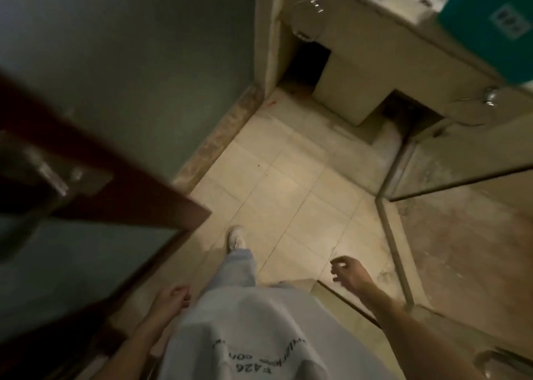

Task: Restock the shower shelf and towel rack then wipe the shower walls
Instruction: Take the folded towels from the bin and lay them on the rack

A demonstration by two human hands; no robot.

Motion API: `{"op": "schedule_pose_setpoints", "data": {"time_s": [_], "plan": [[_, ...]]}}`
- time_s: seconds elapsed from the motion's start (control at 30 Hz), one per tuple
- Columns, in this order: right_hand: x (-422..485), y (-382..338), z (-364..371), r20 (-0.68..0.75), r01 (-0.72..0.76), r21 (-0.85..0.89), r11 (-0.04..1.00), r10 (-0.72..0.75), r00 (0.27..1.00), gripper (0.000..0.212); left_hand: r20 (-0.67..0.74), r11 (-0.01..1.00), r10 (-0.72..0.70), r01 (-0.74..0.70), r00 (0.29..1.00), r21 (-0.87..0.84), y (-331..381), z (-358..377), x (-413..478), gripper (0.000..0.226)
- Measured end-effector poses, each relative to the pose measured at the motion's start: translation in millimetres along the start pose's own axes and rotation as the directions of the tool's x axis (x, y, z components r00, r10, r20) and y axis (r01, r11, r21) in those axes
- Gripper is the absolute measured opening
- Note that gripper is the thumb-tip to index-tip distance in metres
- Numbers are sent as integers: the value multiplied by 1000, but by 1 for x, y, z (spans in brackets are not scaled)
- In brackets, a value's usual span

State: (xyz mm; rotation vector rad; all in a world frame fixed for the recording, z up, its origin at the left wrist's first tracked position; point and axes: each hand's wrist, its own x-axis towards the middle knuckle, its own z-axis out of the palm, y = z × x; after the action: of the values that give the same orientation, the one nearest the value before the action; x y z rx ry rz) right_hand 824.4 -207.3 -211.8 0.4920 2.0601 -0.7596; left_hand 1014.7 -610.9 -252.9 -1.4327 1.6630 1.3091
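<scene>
The shower stall is the only task thing we can see: bottom-right of the view, w/ its glass wall standing along the far side and a low curb marking its edge. The curb's long axis runs from beside our right forearm away toward the vanity. No shelf, towel rack or restock items in view, so we can't say where those are.

Our right hand is the nearer one by far. It hangs just left of the curb, over the floor tiles, so the stall lies to its right and slightly fwd. Its fingers are loosely curled and apart, and it holds nothing. Our left hand is down by the hip on the far side of our body, well apart from the stall. It's blurred, but the fingers look relaxed, w/ nothing seen in them.

Further out, one shoe is stepped fwd on the tiles and a dark-framed door w/ frosted panes stands open on the left. A teal box sits on the vanity top at upper right.

Our read is that both hands are empty, so nothing is restocked yet. The next move prob. turns right, toward the stall, w/ the right hand leading.
</scene>
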Motion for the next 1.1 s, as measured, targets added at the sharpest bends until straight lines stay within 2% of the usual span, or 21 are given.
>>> {"op": "schedule_pose_setpoints", "data": {"time_s": [0.13, 0.27, 0.37, 0.5, 0.63, 0.77, 0.9, 1.1], "plan": [[-14, 14, -6, -43, -159, 114, 981, 164, 985, 23, 65, 950, 180, -191, 982, 248, 141, -14, 48, 15], [-18, 10, -5, -93, -186, 224, 957, 211, 973, 25, 146, 888, 375, -400, 915, 227, 292, -8, 43, 13], [-3, 8, -10, -88, -224, 300, 927, 261, 961, 31, 203, 848, 449, -487, 870, 211, 368, 6, 41, 16], [34, -9, -25, -51, -252, 408, 878, 297, 953, 27, 254, 835, 416, -477, 873, 273, 426, 32, 46, 21], [95, -30, -59, -26, -239, 454, 858, 281, 959, 27, 303, 813, 318, -423, 898, 401, 457, 53, 59, 24], [142, -73, -125, -7, -197, 449, 871, 224, 975, 24, 248, 837, 209, -304, 946, 456, 493, 78, 64, 21], [183, -116, -205, -64, -109, 448, 887, 153, 986, 23, 202, 857, 242, -307, 949, 415, 543, 122, 71, 12], [221, -166, -311, -182, -15, 536, 844, 133, 974, 20, 272, 816, 237, -343, 933, 465, 619, 176, 96, 21]]}}
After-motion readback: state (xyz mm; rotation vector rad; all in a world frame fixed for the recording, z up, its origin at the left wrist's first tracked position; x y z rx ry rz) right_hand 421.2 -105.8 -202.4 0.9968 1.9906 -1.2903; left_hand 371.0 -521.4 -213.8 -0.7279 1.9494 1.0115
